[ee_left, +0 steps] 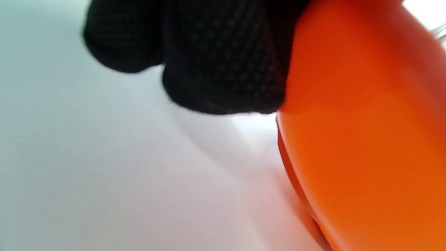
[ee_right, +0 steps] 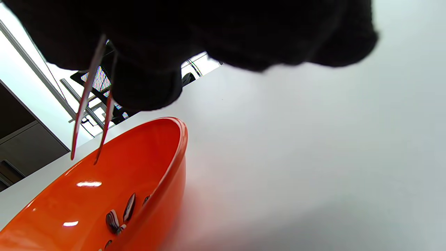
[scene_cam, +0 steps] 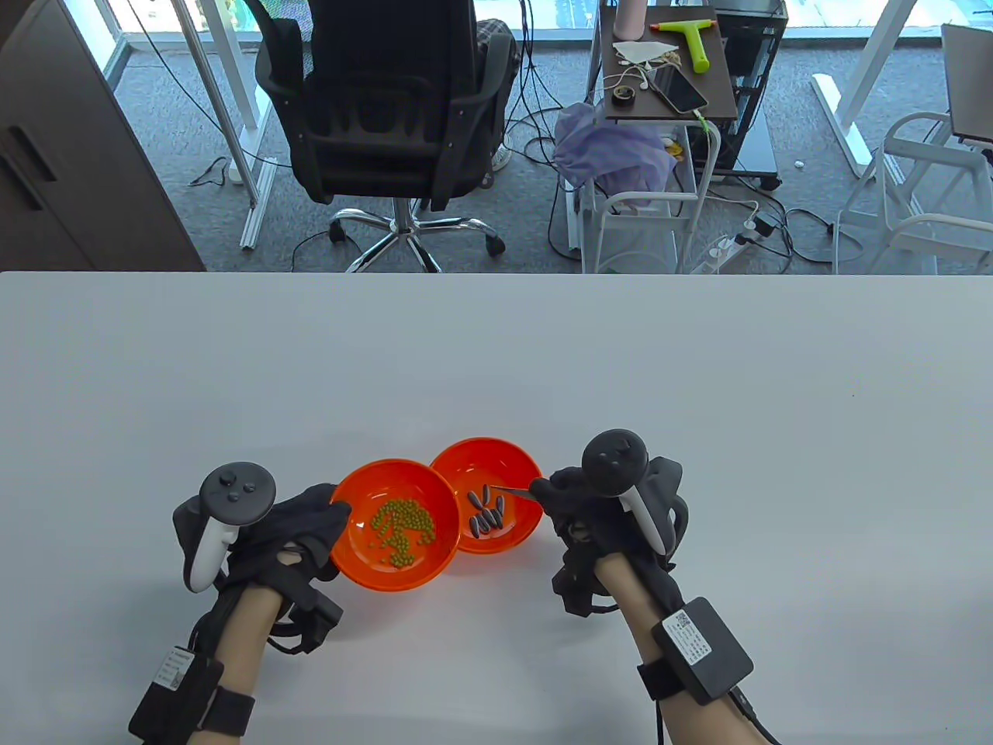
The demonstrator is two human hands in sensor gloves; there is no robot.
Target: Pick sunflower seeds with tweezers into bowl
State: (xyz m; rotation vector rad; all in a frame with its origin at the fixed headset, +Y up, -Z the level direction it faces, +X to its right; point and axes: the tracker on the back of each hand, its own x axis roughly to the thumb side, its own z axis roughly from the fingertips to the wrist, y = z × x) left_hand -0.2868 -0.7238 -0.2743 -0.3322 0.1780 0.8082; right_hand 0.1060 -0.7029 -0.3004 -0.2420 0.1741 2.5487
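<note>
While the white table (scene_cam: 496,365) carries two touching orange bowls, the left hand (scene_cam: 299,535) grips the rim of the left bowl (scene_cam: 396,524), which holds green beans (scene_cam: 402,528); the right hand (scene_cam: 597,512) pinches tweezers (scene_cam: 508,490), tips apart and empty, above the right bowl (scene_cam: 489,493) of sunflower seeds (scene_cam: 486,518).

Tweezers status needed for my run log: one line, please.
right hand holds tweezers, tips apart, empty | over bowl of sunflower seeds | left hand steadies green-bean bowl
</note>
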